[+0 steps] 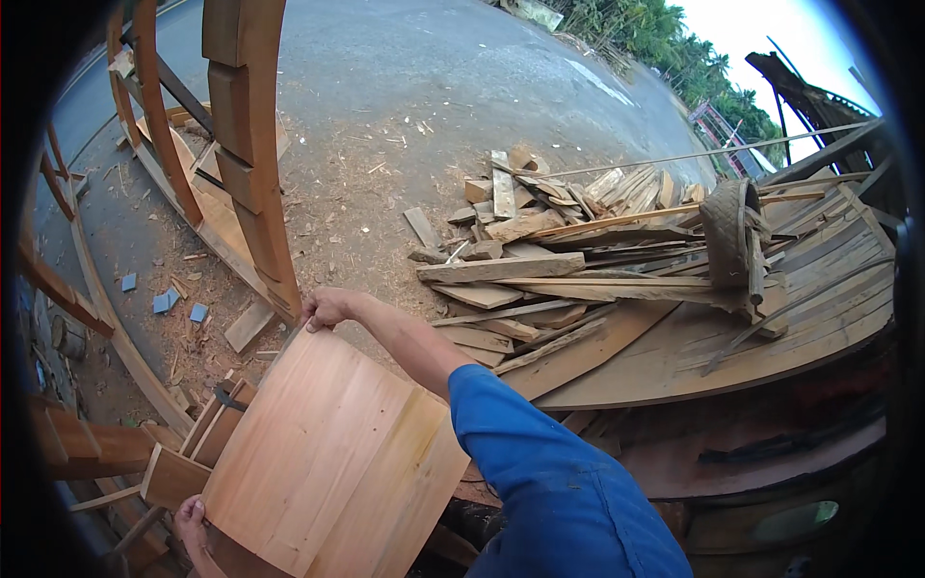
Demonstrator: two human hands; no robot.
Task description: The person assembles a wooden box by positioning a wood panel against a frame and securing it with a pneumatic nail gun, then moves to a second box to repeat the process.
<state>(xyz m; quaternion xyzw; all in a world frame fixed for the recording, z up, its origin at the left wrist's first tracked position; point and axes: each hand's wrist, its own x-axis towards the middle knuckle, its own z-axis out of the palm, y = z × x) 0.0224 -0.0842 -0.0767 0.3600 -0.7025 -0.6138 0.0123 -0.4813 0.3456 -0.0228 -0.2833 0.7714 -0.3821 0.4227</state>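
A broad, light-brown wooden panel, made of several boards joined side by side, lies tilted in front of me. My right hand is closed on its far corner, the blue-sleeved arm reaching over the panel's right side. At the near left corner, my left hand has its fingers curled against the panel's edge. Just beyond that edge are short brown boards of a wooden frame. A curved, notched wooden rib rises beside my right hand, its foot close to the panel's far corner.
To the right lies a heap of scrap planks next to a large curved planked surface bearing a woven basket. More curved ribs and a long rail stand at left. Blue squares and wood chips litter the ground.
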